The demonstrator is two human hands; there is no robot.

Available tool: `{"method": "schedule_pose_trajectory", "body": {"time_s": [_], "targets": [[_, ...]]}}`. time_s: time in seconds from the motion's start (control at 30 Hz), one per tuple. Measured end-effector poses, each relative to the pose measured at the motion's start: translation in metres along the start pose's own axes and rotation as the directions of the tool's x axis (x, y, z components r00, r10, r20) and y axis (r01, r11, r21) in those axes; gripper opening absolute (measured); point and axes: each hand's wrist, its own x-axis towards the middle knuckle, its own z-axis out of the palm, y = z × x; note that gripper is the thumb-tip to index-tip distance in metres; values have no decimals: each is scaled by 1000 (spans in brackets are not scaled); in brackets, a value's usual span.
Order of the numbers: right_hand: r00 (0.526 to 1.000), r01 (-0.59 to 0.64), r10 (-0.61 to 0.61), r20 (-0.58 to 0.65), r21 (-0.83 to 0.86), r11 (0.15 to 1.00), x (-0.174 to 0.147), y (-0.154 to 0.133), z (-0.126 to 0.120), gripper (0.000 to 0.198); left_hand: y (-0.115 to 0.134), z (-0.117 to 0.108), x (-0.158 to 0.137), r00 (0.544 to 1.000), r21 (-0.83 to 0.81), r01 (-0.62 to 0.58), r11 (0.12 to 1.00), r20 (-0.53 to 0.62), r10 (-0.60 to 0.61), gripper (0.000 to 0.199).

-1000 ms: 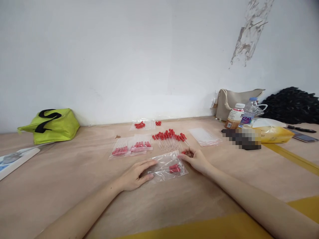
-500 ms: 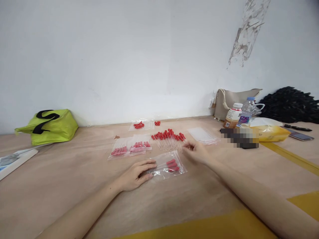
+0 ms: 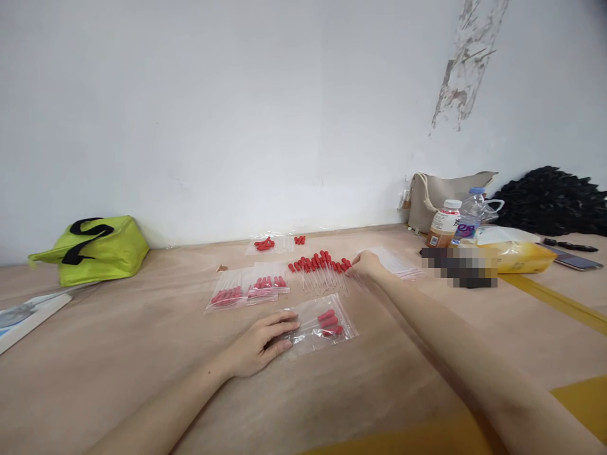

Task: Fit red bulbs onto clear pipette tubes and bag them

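Note:
A clear zip bag lies on the brown-covered table, with a few red-bulbed droppers inside. My left hand rests at its left end, fingers and thumb holding the plastic. Past the bag, loose droppers lie side by side in a row, red bulbs away from me and thin clear stems toward me. At the right end of that row my right hand is closed, thumb and finger pinched at the last dropper; its tip is partly hidden. Filled zip bags of droppers lie to the left.
Flat clear bags lie right of my right hand. Loose red bulbs are near the wall. Bottles, a tissue pack, a phone and a beige bag stand or lie at right; a lime-green bag is at left.
My right hand has moved away from me, from near the dropper stems to the bulb at the row's right end. My left hand stays on the zip bag. The view has shifted slightly.

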Motion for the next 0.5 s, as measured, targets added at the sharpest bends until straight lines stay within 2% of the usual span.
{"method": "schedule_pose_trajectory", "body": {"time_s": [0.13, 0.27, 0.33, 0.43, 0.5], "targets": [[999, -40, 40, 16, 3, 999, 1, -6, 0, 17, 1, 0, 1, 1000, 1, -5, 1000, -1, 5, 36], [999, -28, 26, 33, 73, 997, -3, -8, -10, 14, 1, -1, 2, 1000, -5, -2, 1000, -6, 2, 36], [999, -1, -5, 46, 133, 991, -13, -7, -15, 25, 1, -1, 1, 1000, -11, 0, 1000, -6, 0, 36], [995, 56, -80, 68, 306, 951, -39, -1, -14, 50, 1, -1, 1, 1000, -21, 2, 1000, -5, -2, 36], [990, 90, -134, 43, 536, 839, -56, 6, -7, 55, 1, -1, 1, 1000, -20, 1, 1000, -6, -1, 36]]}}
